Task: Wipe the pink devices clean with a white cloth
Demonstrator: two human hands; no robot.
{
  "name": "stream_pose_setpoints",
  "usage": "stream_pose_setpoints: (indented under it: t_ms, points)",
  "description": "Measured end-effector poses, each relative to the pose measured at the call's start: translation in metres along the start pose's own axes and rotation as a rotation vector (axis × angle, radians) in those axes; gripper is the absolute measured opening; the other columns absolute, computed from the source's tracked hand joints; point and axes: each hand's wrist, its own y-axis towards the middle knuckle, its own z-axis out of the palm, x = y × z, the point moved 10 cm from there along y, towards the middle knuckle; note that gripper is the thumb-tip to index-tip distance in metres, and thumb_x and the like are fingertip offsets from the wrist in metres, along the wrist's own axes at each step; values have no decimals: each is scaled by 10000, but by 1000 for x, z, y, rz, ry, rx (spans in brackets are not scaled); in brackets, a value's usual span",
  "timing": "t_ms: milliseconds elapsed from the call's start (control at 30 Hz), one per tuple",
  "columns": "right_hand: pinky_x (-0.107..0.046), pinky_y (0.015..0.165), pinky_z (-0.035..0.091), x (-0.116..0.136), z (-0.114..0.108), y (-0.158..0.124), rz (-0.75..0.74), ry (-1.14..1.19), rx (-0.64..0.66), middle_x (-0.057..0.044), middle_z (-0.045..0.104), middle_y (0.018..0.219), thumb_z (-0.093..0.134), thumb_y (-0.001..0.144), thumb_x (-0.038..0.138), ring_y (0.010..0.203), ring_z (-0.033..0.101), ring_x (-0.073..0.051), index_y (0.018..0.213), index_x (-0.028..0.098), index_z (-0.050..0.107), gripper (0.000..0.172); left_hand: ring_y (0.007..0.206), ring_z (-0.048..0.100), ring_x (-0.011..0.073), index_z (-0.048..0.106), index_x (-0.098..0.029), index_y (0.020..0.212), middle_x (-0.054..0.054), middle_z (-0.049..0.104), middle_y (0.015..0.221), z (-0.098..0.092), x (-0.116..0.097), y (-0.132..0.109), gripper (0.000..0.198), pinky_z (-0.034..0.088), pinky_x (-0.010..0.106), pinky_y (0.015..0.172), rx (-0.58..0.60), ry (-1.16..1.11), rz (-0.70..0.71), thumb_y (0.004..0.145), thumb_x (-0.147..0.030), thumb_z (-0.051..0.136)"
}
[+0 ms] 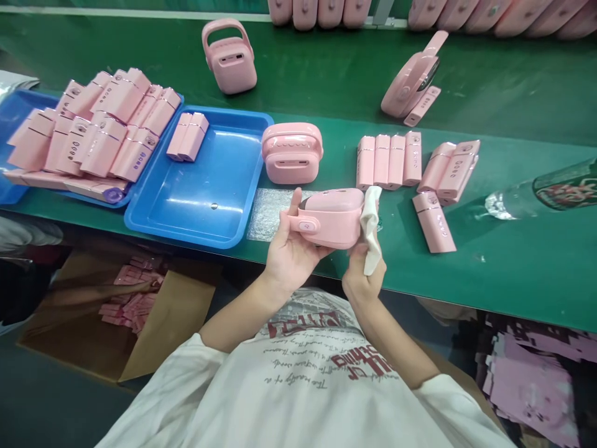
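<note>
My left hand (290, 255) grips a pink, rounded device with a carry handle (336, 224), perhaps a small portable speaker, held on its side above the table's front edge. A white cloth (371, 227) is pinched in my right hand (364, 274) and lies against the device's right end. Just behind stands a second pink handled device (293, 154), with ports in its side. Under and left of the held one lies a sheet of bubble wrap (268, 214). Several pink box-shaped pieces with buttons (389, 160) stand to the right, near the cloth.
Left are a blue tray (186, 233) with two pink pieces and a heaped pile (112, 124). More handled devices (232, 68) (405, 87) sit behind. A clear bottle (550, 186) lies right. Below left, another person's hand (149, 285) reaches into a cardboard box (163, 323).
</note>
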Motion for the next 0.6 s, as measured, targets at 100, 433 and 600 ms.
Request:
stream_pose_setpoints:
  t_ms: [100, 433, 600]
  points:
    - [-450, 1041, 468, -4, -4, 11, 96, 95, -65, -74, 640, 1244, 405, 975, 429, 1254, 552, -260, 1267, 239, 602, 400, 1325, 478, 268, 439, -483, 1367, -51, 503, 1435, -3, -2, 1, 435, 561, 449, 890, 0, -13, 8, 955, -580, 339]
    - [-274, 509, 486, -21, -62, 89, 299, 395, -238, 51, 431, 474, 599, 750, 370, 442, 475, -111, 575, 218, 520, 245, 1437, 330, 262, 657, -328, 1212, -24, 483, 1457, -6, -10, 4, 416, 353, 405, 1149, 19, 159, 72, 913, -563, 490]
    - [-223, 412, 392, 4, -16, 101, 419, 109, 309, 8, 594, 626, 641, 786, 469, 477, 513, -105, 892, 190, 681, 302, 1445, 306, 284, 612, -280, 1277, 11, 378, 1544, 20, -9, 7, 525, 291, 434, 1183, 176, 478, 70, 884, -611, 505]
